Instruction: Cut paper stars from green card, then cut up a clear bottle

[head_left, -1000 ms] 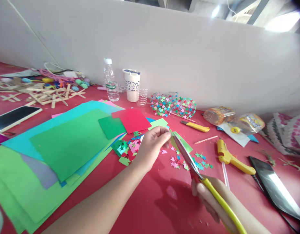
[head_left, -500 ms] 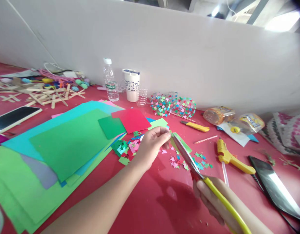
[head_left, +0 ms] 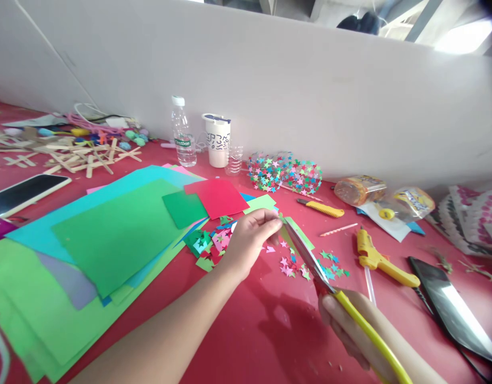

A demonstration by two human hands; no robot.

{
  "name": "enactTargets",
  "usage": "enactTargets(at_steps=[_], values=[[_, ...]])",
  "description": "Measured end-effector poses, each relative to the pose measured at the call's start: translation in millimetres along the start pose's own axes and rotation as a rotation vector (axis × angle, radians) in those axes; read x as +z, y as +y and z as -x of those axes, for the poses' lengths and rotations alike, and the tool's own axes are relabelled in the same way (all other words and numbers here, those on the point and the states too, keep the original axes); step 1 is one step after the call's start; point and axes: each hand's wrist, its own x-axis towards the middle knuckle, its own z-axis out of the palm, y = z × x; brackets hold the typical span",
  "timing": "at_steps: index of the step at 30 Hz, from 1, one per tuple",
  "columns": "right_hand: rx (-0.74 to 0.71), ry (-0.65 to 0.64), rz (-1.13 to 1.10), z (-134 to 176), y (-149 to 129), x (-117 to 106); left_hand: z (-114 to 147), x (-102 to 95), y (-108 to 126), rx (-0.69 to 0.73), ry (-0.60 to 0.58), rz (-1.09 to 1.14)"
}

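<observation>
Above the red table, my left hand (head_left: 249,240) pinches a small light-green paper piece (head_left: 281,217) between thumb and forefinger. My right hand (head_left: 347,314) is wrapped round the yellow handles of a pair of scissors (head_left: 309,260). The blades point up and left, their tips close to the paper at my left fingertips; whether they touch it I cannot tell. Behind the blades lies a light-green paper strip (head_left: 304,236). Small pink paper stars (head_left: 288,265) and blue-green stars (head_left: 331,272) are scattered below and beside the scissors. Coloured paper scraps (head_left: 206,248) lie left of my left hand.
Green paper sheets (head_left: 118,234) spread across the left, with a red sheet (head_left: 222,197) behind. At the back stand a water bottle (head_left: 184,141), a cup (head_left: 218,141) and star-covered clear plastic (head_left: 285,172). On the right lie a utility knife (head_left: 325,209), glue gun (head_left: 381,261) and black phone (head_left: 449,304).
Both hands and the scissors hold nearly the same pose. The whole view has shifted very slightly; nothing was taken hold of or let go.
</observation>
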Motion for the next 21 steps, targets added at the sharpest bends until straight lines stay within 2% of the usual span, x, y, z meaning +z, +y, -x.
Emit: enactTargets(at_steps=[9, 21], values=[[0.017, -0.041, 0.007, -2.0, 4.3, 0.8, -2.3, -4.4, -3.6, 0.022, -0.008, -0.015], [0.028, -0.022, 0.028, -1.4, -0.9, -0.3, -2.1, -4.2, -2.6, 0.013, 0.0, -0.005]])
